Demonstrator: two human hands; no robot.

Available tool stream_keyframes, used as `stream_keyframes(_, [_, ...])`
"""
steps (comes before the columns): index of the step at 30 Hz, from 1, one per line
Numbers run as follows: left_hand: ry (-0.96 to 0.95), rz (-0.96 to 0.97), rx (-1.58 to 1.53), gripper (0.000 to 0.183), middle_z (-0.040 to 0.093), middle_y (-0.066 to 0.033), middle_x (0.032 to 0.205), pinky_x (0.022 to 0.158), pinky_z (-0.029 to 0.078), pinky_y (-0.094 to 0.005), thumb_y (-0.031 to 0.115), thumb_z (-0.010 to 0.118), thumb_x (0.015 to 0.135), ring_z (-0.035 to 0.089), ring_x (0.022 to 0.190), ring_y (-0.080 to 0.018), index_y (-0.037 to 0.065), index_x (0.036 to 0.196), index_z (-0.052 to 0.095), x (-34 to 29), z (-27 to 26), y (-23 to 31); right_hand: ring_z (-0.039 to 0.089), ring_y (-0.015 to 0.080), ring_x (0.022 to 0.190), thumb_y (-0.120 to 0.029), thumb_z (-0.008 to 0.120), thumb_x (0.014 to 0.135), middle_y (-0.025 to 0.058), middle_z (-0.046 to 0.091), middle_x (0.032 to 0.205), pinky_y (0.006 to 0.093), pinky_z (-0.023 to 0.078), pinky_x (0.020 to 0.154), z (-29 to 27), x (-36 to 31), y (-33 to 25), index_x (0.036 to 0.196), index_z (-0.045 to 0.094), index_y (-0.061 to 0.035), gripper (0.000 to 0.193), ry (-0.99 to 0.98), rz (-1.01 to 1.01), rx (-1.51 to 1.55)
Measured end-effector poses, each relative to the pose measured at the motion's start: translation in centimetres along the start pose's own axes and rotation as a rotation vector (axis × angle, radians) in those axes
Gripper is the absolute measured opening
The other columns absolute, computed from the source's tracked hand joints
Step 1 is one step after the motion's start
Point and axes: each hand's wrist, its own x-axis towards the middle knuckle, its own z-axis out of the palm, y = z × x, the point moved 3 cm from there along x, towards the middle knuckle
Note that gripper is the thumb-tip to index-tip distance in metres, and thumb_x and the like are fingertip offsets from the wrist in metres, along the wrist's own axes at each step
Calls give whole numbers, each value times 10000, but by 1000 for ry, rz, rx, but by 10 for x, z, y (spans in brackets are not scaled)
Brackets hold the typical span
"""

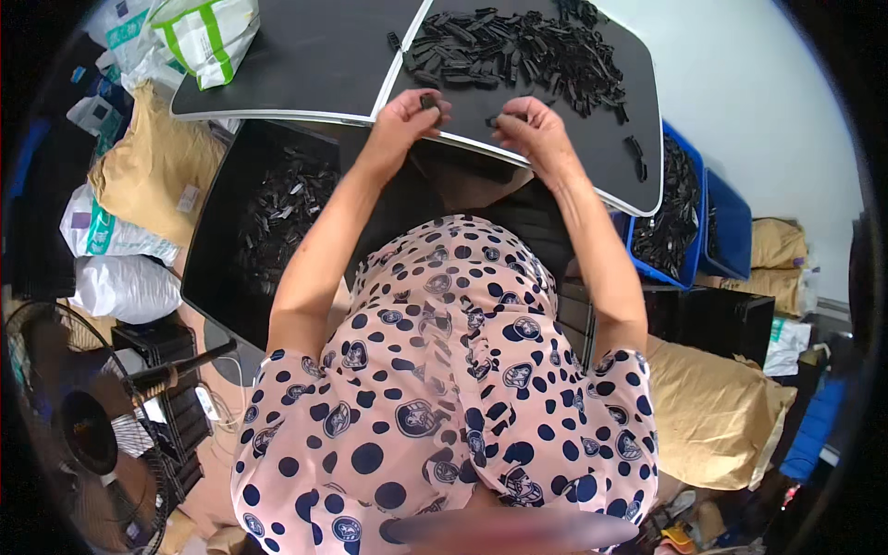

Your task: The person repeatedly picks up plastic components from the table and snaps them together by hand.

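Note:
Over the front edge of the black folding table (462, 93), my left hand (403, 123) pinches a small black plastic piece (428, 101) between thumb and fingers. Beside it, a short gap to the right, my right hand (538, 136) is closed with its fingertips together on another small dark piece (494, 121), mostly covered by the fingers. Just beyond both hands spreads a heap of black plastic pieces (518, 46), slim and elongated. A few loose ones (636, 157) lie apart near the table's right edge. The exact kind of piece is too small to tell.
A dark bin (208, 236) with black pieces stands below left of the table. Blue crates (691, 242) with black parts stand at right. A green-and-white bag (211, 42) sits on the table's left half. Brown sacks (153, 171) and a fan (88, 430) crowd the left side.

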Motion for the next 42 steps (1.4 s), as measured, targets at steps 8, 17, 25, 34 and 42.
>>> stream_keyframes(8, [10, 301, 478, 309, 655, -45, 975, 807, 474, -234, 28, 585, 874, 602, 912, -98, 34, 1182, 566, -38, 32, 19, 647, 160, 706, -45, 629, 853, 62, 626, 824, 219, 533, 581, 32, -23, -8, 933, 555, -31, 110, -105, 99, 357])
stream_keyframes(17, [-50, 533, 606, 304, 666, -93, 946, 761, 499, -245, 26, 617, 842, 635, 854, -137, 47, 1144, 587, -44, 48, 23, 620, 133, 663, -38, 592, 880, 62, 621, 803, 197, 513, 575, 32, -32, -11, 874, 570, -28, 25, -101, 114, 372])
stream_keyframes(25, [-57, 545, 710, 273, 659, -130, 927, 727, 512, -280, 41, 643, 815, 653, 829, -198, 41, 1085, 599, -46, 48, 21, 574, 113, 576, -95, 670, 833, 45, 616, 750, 201, 433, 484, 25, -34, -10, 878, 563, -41, 128, -123, 178, 100])
stream_keyframes(34, [-193, 464, 993, 166, 641, -118, 914, 685, 511, -381, 177, 620, 783, 640, 819, -295, 99, 925, 658, -76, 44, 26, 527, 94, 640, -160, 599, 881, 10, 502, 752, 241, 473, 531, 40, -43, 3, 795, 476, -86, 168, -219, 369, -317])
stream_keyframes(42, [-51, 772, 1000, 162, 595, -165, 663, 542, 471, -402, 131, 644, 722, 624, 647, -340, -7, 735, 560, -85, 36, 24, 575, 85, 738, -140, 627, 863, -11, 593, 840, 205, 457, 550, 21, -32, 22, 1069, 554, -86, 225, -348, 336, -296])
